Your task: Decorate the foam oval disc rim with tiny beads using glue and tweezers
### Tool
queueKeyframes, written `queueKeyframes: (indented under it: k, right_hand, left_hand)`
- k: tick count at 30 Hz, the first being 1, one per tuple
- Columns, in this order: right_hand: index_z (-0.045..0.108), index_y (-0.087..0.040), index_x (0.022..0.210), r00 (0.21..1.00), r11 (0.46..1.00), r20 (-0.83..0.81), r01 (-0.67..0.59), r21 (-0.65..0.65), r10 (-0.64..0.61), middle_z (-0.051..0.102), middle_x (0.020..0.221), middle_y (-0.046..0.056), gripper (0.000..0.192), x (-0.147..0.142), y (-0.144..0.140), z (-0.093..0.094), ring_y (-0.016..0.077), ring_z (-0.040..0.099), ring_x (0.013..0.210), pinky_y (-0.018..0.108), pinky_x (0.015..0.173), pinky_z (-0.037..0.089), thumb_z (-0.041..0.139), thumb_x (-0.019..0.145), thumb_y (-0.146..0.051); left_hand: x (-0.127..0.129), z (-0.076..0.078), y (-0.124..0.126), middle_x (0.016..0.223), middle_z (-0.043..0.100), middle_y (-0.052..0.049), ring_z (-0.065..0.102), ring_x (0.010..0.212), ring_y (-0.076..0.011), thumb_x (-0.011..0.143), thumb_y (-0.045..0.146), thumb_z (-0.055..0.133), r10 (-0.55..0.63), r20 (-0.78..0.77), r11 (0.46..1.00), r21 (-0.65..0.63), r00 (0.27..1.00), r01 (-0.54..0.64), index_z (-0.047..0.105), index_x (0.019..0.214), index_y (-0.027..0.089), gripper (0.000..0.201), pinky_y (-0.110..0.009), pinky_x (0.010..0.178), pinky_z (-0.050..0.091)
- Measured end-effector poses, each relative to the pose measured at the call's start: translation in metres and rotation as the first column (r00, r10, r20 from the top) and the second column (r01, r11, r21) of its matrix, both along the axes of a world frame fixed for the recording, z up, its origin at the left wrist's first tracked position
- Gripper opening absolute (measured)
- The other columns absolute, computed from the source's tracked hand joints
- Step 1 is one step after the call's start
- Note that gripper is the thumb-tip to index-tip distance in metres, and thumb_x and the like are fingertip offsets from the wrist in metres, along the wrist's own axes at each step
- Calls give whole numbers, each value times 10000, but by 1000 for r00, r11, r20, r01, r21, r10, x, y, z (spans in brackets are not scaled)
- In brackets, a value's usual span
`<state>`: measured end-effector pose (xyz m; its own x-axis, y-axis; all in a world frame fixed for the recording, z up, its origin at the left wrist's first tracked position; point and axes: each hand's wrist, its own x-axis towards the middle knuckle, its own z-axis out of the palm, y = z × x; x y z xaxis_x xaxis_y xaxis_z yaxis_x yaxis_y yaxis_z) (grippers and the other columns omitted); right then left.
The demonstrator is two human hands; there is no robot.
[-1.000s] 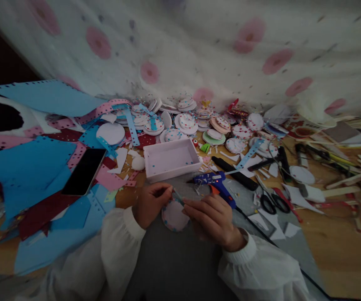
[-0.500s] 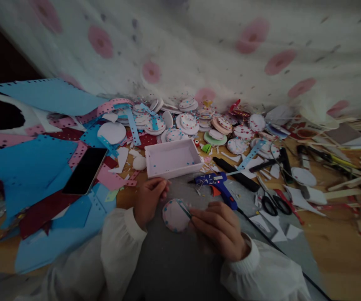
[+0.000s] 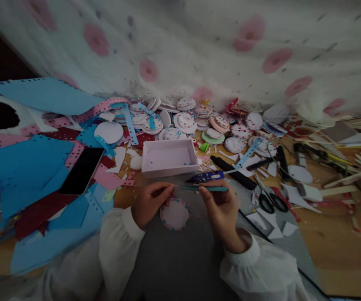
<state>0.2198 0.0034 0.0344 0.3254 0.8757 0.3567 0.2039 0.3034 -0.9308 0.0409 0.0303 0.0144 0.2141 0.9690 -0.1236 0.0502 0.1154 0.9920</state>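
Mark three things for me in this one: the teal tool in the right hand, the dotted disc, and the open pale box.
Teal tool (image 3: 217, 189): head view, on its thicker end.
Dotted disc (image 3: 174, 215): head view, on its plain middle.
Pale box (image 3: 170, 171): head view, on its front wall.

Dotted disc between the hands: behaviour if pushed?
Disc likely light, as it looks thin. It should slide rather than roll, lying flat on the grey mat. The tiny rim dots may come off, though their bond isn't visible.
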Motion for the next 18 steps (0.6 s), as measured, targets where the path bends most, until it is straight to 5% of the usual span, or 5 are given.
queueKeyframes:
  k: [10, 18]
  right_hand:
    - [634, -197, 734, 999, 995, -51, 2, -96, -6, 656, 664, 7, 99, -1, 3, 1, 145, 617, 620, 262, 580, 487, 699, 753, -270]
    - [615, -184, 729, 990, 988, -128, 41, -146, -60, 623, 624, -13, 141, 8, 8, -1, 120, 564, 555, 242, 534, 447, 701, 740, -296]
  left_hand:
    - [-3, 3, -3, 516, 554, 17, 477, 469, -77, 889, 369, 565, -58, -114, 995, 70, 992, 66, 700, 759, 152, 286, -175, 461, 389]
    - [-2, 6, -4, 668, 649, -23, 501, 496, -81, 880, 366, 568, -58, -46, 993, 100, 997, 62, 703, 842, 137, 268, -193, 472, 417]
